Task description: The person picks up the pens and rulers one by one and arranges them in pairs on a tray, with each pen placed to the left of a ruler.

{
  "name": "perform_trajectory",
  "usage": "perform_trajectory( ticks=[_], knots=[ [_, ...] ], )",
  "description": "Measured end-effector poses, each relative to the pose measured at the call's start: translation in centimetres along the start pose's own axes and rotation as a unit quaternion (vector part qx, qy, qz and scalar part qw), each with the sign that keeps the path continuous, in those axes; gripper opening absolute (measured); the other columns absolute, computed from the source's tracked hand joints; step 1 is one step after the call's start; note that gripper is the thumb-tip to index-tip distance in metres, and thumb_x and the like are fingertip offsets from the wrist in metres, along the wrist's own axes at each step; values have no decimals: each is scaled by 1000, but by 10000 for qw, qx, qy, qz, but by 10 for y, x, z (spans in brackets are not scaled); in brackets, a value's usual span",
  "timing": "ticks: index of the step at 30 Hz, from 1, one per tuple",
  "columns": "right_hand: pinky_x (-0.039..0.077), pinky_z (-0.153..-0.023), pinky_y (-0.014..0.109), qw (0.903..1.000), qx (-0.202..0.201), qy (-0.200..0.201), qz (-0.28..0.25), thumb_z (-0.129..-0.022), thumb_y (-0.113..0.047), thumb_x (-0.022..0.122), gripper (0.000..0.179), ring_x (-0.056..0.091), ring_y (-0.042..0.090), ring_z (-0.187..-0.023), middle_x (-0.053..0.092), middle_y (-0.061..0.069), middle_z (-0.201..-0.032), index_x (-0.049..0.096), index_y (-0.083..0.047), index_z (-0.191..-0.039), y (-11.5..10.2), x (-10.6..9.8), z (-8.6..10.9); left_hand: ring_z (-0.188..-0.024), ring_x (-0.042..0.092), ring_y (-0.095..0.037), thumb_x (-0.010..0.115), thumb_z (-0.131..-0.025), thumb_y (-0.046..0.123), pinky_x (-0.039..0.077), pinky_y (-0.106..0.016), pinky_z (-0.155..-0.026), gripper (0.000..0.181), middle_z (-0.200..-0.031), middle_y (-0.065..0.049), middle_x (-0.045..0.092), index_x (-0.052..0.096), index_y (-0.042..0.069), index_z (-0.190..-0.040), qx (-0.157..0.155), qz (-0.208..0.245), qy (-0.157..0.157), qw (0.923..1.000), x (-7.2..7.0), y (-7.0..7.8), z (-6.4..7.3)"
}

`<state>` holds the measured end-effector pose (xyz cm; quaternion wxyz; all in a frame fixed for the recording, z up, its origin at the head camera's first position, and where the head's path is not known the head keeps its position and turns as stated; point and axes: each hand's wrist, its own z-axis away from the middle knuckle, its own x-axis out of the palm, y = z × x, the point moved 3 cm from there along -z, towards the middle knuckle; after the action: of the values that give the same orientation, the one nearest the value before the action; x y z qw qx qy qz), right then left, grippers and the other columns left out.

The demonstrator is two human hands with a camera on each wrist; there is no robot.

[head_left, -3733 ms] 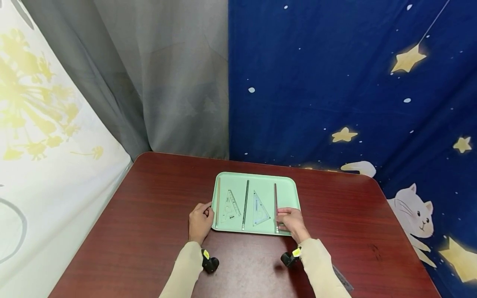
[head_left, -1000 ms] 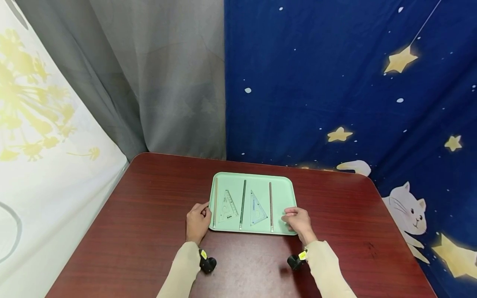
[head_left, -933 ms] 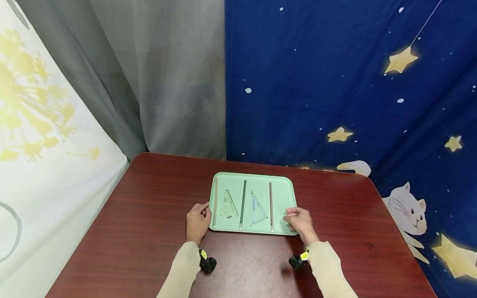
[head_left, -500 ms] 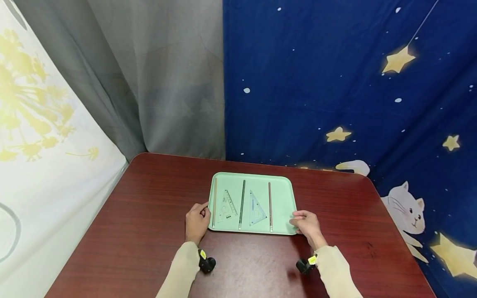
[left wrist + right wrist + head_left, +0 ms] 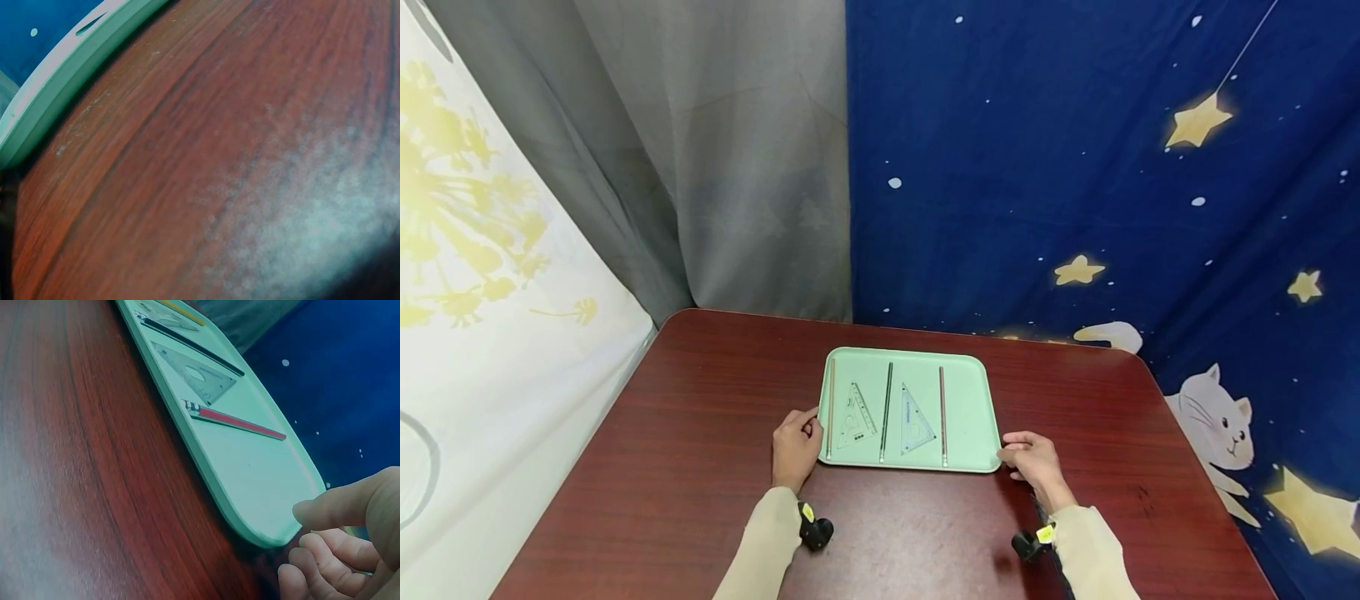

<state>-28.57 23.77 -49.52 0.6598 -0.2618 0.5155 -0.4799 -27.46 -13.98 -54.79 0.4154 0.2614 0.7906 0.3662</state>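
A mint-green tray lies on the table. On it, from left to right, are a yellow pencil, a clear set square, a black pencil, a bluish set square and a red pencil. My left hand grips the tray's left rim, its index finger along the edge; the left wrist view leaves the hand out. At the right front corner, my right hand has its thumb by the rim and its other fingers loosely bent, with nothing in them.
The table is dark red wood. A narrow dark strip lies partly hidden under my right forearm. Behind the table hang grey and starry blue curtains. Each wrist carries a small black camera.
My right hand has left the red pencil and moved right, across the tray to its right front corner. The red pencil now lies farther left on the tray. My left hand has stayed at the rim.
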Motion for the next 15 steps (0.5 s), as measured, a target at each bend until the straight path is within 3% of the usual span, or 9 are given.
perform_trajectory(
  ticks=[15],
  knots=[
    [50,-56,26,9999,-3,41,101,-76,-1,68,43,55,11,-67,60,2,-79,56,12,-116,19,-18,12,-55,47,-6,58,-85,2,42,-21,-54,24,-76,-5,64,74,0,-102,19,30,4,10000,-1,0,0]
  ],
)
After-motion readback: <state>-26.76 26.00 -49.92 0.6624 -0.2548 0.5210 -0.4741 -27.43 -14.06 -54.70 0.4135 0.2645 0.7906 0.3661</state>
